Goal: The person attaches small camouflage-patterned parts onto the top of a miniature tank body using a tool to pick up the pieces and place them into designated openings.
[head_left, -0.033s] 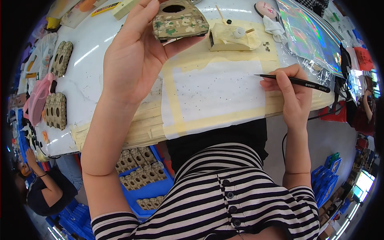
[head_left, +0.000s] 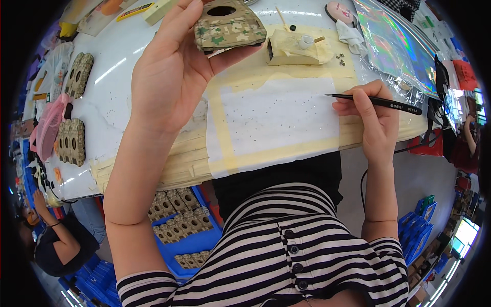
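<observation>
My left hand (head_left: 166,82), raised over the table, grips a camouflage-patterned shell (head_left: 231,31) with a round opening in its top. Its thumb lies along the shell's left side and a finger passes under the lower edge; the far part is cut off by the picture's top. In my right hand (head_left: 372,110) are black fine-pointed tweezers (head_left: 388,104), pinched between thumb and fingers, with the tip toward the left. That tip is over the right side of a white sheet (head_left: 276,138) scattered with tiny dark specks, taped to the table.
A tape-covered block (head_left: 286,57) holds a small white cup (head_left: 306,42). Small dark bits (head_left: 340,60) lie beside it. More camouflage shells (head_left: 71,142) stand at left, others in a blue crate (head_left: 192,235) below. Iridescent film (head_left: 394,46) covers the far right. A co-worker (head_left: 64,240) is at lower left.
The left hand and shell have shifted very slightly left. The right hand has turned the tweezers a little, their back end dropping no more than slightly. Nothing was let go.
</observation>
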The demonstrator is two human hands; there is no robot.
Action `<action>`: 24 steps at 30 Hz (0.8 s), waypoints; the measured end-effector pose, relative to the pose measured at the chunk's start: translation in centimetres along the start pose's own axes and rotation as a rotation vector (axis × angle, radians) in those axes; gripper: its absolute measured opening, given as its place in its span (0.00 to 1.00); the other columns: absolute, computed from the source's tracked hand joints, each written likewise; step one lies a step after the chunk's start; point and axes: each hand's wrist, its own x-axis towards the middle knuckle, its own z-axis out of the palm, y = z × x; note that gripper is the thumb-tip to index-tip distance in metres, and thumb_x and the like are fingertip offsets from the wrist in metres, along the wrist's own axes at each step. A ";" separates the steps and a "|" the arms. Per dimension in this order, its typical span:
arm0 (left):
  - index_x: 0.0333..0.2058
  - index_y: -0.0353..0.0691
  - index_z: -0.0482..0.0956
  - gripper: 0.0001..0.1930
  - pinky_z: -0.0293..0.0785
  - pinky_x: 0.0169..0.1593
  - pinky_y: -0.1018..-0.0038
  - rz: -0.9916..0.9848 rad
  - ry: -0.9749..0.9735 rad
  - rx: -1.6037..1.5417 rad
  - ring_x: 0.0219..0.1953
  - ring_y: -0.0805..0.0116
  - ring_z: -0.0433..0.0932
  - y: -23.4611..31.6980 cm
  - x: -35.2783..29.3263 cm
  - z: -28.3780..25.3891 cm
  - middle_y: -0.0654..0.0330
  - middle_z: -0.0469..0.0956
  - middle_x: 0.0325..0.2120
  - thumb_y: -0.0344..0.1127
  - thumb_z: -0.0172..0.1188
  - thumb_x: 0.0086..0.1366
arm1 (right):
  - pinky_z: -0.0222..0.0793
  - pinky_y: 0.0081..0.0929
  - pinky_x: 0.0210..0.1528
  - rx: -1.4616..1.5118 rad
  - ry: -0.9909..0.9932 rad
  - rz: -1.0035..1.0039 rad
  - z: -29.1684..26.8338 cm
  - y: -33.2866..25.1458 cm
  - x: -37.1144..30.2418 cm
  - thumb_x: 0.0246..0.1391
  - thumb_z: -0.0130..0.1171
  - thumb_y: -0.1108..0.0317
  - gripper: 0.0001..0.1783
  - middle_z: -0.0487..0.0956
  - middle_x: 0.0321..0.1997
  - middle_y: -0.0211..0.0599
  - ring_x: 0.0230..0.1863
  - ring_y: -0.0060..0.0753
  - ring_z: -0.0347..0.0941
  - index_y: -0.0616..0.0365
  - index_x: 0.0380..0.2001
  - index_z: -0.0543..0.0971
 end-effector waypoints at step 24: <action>0.57 0.36 0.59 0.21 0.74 0.54 0.63 0.030 -0.124 0.063 0.52 0.49 0.71 0.2 -0.3 -0.2 0.47 0.68 0.50 0.39 0.32 0.71 | 0.75 0.21 0.30 0.057 -0.026 -0.163 0.3 -2.8 1.4 0.61 0.49 0.67 0.10 0.78 0.28 0.44 0.28 0.30 0.78 0.64 0.31 0.70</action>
